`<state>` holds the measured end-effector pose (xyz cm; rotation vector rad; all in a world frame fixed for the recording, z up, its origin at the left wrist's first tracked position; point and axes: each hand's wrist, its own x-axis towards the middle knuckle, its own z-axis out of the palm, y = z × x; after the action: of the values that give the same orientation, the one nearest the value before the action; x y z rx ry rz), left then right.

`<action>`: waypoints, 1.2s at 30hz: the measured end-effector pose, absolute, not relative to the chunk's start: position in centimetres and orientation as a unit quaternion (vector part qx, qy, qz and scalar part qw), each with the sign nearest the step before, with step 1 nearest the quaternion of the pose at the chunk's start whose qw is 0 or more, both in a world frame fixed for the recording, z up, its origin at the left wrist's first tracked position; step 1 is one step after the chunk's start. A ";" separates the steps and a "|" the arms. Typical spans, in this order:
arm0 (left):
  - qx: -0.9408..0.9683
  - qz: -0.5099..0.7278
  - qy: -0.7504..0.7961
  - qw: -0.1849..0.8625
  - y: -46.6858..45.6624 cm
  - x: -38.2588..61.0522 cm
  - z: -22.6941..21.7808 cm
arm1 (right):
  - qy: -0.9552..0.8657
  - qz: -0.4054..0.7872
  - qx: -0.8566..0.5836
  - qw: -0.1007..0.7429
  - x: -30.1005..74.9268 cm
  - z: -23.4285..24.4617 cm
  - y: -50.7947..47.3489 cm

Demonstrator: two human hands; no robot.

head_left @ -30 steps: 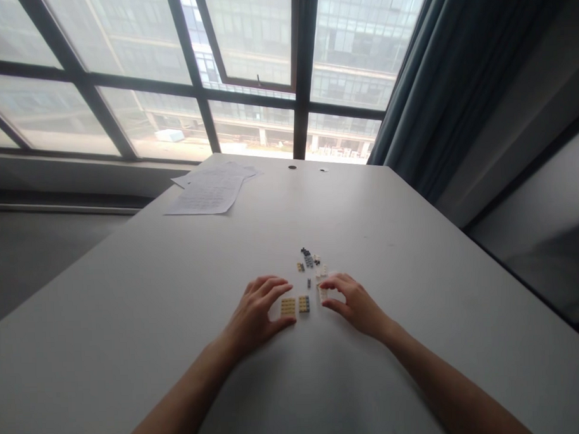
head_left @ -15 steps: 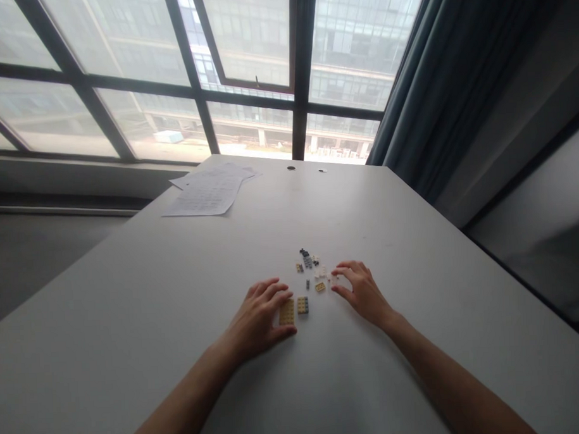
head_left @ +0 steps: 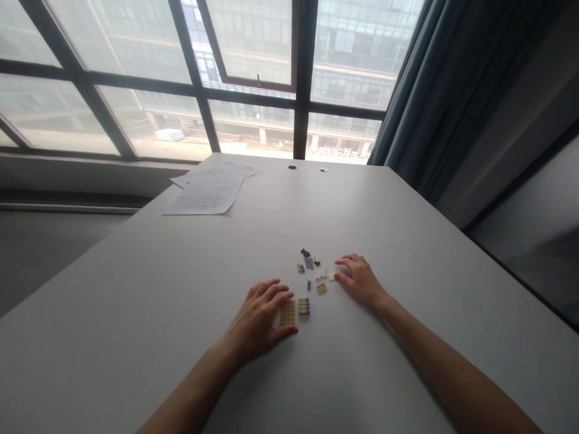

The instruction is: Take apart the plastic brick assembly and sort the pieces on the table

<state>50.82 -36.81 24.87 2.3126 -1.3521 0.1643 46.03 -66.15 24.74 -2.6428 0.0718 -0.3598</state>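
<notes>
Near the lower centre of the frame, our left hand [head_left: 263,311] curls around a tan studded building plate [head_left: 288,312], thumb by its lower edge and fingers by its upper one; we cannot tell whether they press on it. Just right of that plate lies a tan-and-grey studded brick [head_left: 304,306], apart from both our hands.

Right of centre, our right hand [head_left: 361,281] is loosely parted, thumb and forefinger spread, with a small white piece [head_left: 332,277] at the thumb tip. Left of it we see a cluster of white pieces [head_left: 322,273], a small tan brick [head_left: 321,288] below them and a little grey brick [head_left: 309,284] further left. Grey pieces [head_left: 309,261] and dark pieces [head_left: 305,252] sit above these, at the frame's middle.

Everything rests on our white table [head_left: 131,317]. Printed sheets [head_left: 207,193] overlap at its upper left, below a dark-framed window [head_left: 250,41]; a blue-grey curtain [head_left: 411,99] hangs at upper right.
</notes>
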 end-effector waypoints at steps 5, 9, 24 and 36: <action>0.839 0.061 -0.494 0.221 -36.8 50.8 24.9 | 0.011 -0.120 -0.967 0.222 47.0 25.2 -64.9; 0.839 0.063 -0.495 0.218 -36.7 50.8 24.9 | 0.009 -0.106 -0.972 0.209 47.5 25.2 -63.8; 0.864 0.144 -0.421 0.238 -39.0 52.2 26.5 | -0.032 -0.160 -0.957 0.239 43.0 25.3 -64.6; 0.893 0.109 -0.414 0.140 -46.6 56.5 26.8 | -0.019 -0.153 -0.956 0.251 40.1 24.4 -64.1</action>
<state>56.51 -46.59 26.82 2.5801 -1.1958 0.3152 40.07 -64.13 24.45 -2.6015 -0.0531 -0.4151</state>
